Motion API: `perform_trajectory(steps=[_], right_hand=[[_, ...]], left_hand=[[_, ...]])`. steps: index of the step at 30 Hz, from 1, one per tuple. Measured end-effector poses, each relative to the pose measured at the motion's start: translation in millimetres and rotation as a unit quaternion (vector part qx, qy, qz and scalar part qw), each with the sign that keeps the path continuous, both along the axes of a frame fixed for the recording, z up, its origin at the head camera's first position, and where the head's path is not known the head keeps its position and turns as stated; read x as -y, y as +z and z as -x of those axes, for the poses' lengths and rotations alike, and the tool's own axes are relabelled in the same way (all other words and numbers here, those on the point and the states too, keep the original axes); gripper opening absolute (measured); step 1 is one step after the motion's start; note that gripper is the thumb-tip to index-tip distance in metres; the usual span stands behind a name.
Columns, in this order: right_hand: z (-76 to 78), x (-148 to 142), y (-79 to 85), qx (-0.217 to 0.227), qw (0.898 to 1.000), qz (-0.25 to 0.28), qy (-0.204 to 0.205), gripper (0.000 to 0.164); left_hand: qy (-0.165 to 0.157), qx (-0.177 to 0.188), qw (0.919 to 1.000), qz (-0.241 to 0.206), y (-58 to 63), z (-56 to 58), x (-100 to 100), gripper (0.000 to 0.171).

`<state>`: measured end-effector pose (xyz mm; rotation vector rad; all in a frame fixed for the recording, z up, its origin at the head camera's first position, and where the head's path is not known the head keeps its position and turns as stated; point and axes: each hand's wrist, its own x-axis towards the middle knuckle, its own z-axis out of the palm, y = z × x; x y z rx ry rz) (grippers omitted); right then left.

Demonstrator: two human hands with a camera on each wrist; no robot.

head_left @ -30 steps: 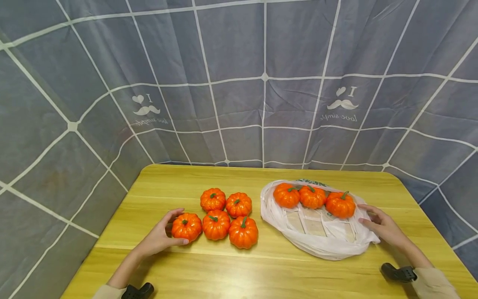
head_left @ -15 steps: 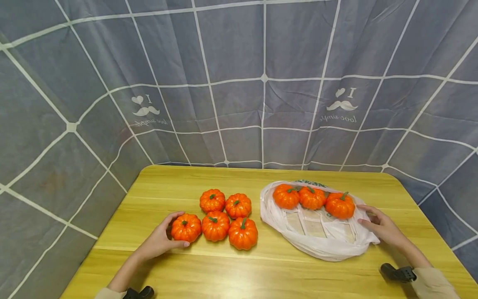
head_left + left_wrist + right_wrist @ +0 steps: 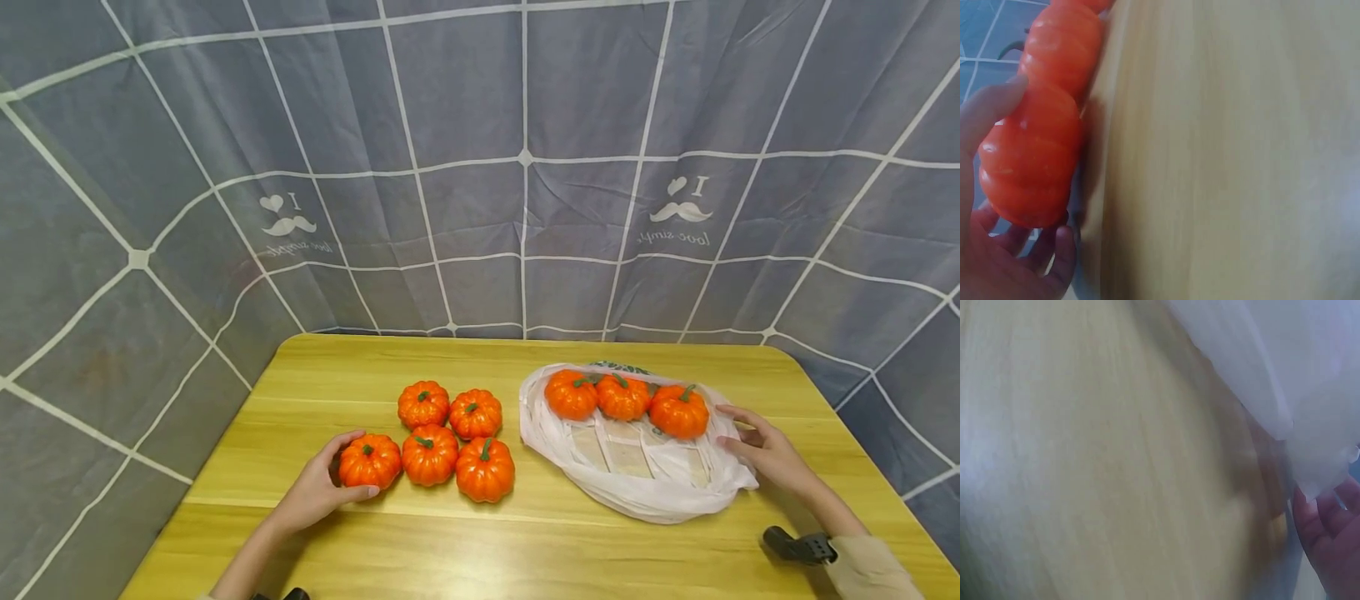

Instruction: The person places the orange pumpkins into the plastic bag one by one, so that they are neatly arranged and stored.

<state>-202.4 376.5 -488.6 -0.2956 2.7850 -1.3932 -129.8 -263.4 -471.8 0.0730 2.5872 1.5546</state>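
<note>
In the head view my left hand (image 3: 317, 492) curls round the leftmost small orange pumpkin (image 3: 371, 462), thumb at the near side and fingers behind. Close up in the left wrist view, the same pumpkin (image 3: 1034, 153) lies between thumb and fingers. Several more pumpkins (image 3: 430, 455) with green stems sit beside it in two short rows. To the right lies a white plastic bag (image 3: 637, 500), with three pumpkins (image 3: 624, 397) along its far side. My right hand (image 3: 776, 454) holds the bag's right end; in the right wrist view its fingers (image 3: 1330, 519) are partly behind the plastic.
Everything rests on a yellow wooden table (image 3: 420, 550). A grey curtain (image 3: 465, 208) with white grid lines hangs behind the table and at both sides. Pale tan squares (image 3: 627, 459) show in the bag's middle. A black wrist strap (image 3: 799, 547) is on the right arm.
The left hand and its pumpkin appear slightly lower and further left in the view, as the whole scene has shifted a little left. The right hand stays at the bag.
</note>
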Motion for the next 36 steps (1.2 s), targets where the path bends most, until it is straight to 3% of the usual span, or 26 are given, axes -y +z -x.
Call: perform_trajectory(steps=[5, 13, 17, 23, 36], right_hand=[[-1.3, 0.7, 1.1, 0.006, 1.000, -0.020, -0.011, 0.051], [-2.7, -0.5, 0.9, -0.006, 1.000, 0.009, -0.003, 0.050], [-2.8, 2.3, 1.3, 0.001, 1.000, 0.003, -0.008, 0.052], [-4.5, 6.8, 2.9, -0.003, 1.000, 0.005, -0.013, 0.051], [-8.0, 5.1, 1.1, -0.015, 1.000, 0.007, -0.019, 0.052]], left_hand=[[0.029, 0.001, 0.9996, 0.004, -0.3, -6.1, -2.1, 0.081], [0.058, -0.007, 0.9978, 0.031, 9.3, -14.5, -6.7, 0.079], [0.067, -0.029, 0.9963, 0.046, 19.0, -16.7, -13.6, 0.080], [0.095, -0.044, 0.9940, 0.031, 36.1, -16.5, -24.5, 0.081], [0.142, -0.020, 0.9896, 0.018, 73.9, -14.3, -62.5, 0.086]])
